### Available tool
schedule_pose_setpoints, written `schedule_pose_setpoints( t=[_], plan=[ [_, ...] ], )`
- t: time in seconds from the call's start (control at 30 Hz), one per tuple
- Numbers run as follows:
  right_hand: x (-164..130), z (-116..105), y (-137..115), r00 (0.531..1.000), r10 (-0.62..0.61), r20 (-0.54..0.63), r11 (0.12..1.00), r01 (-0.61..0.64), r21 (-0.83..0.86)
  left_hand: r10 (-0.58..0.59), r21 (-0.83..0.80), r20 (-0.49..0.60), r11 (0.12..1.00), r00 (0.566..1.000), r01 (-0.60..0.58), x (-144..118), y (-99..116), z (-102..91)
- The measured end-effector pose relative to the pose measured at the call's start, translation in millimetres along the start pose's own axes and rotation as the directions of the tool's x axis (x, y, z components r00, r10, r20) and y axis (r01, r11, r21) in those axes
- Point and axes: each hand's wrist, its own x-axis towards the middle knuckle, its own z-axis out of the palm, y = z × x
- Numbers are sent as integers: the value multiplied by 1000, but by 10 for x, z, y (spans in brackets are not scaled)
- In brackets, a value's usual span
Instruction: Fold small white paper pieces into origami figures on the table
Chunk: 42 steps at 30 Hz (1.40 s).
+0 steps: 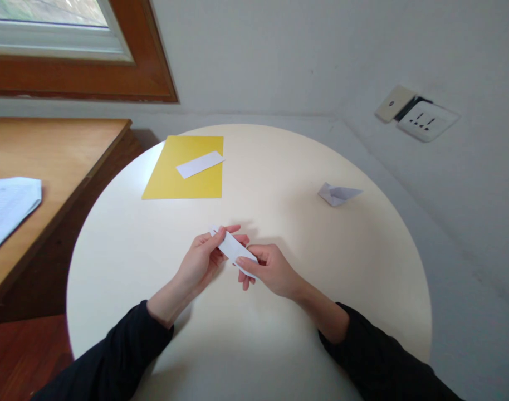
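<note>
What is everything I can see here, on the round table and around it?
folded paper strip: one, white, held above the table's near middle between both hands
yellow sheet: one, yellow, flat on the far left of the table
white strip: one, white, lying on the yellow sheet
paper boat: one, white, folded, on the right of the table
round table: one, cream
wooden desk: one, brown, left of the table
papers: a white stack on the wooden desk
wall sockets: white plates on the wall, right
window frame: one, brown wood, top left
left hand: one, black sleeve, fingers on the strip's left end
right hand: one, black sleeve, fingers on the strip's right end
</note>
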Motion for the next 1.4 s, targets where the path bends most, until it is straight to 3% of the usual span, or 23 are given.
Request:
schedule_pose_setpoints(
  t=[0.1, 0.2, 0.5, 0.97, 1.2, 1.4],
  plan=[
    [4, 4, 17, 999, 35, -11, 999, -34, 17, 52, -22, -114, 998, 992, -55, 34, 47, -21],
    [6, 9, 29, 999, 44, -13, 999, -44, 22, 77, -15, -142, 997, 987, -80, 46, 61, -42],
    [31, 19, 35, 997, 45, -55, 998, -43, 44, -29, 147, 63, 989, 998, 19, -1, -54, 7],
    [-15, -14, 61, 995, 82, -61, 993, -77, 85, 187, 59, -193, 982, 963, -178, 137, 66, -157],
    [34, -45, 85, 975, 3, -223, 990, 28, 135, 156, 59, -124, 987, 980, -150, 103, 31, -117],
    [36, -12, 92, 987, -14, -157, 999, 20, 36, 133, 83, -83, 989, 988, -126, 63, -14, -78]
  ],
)
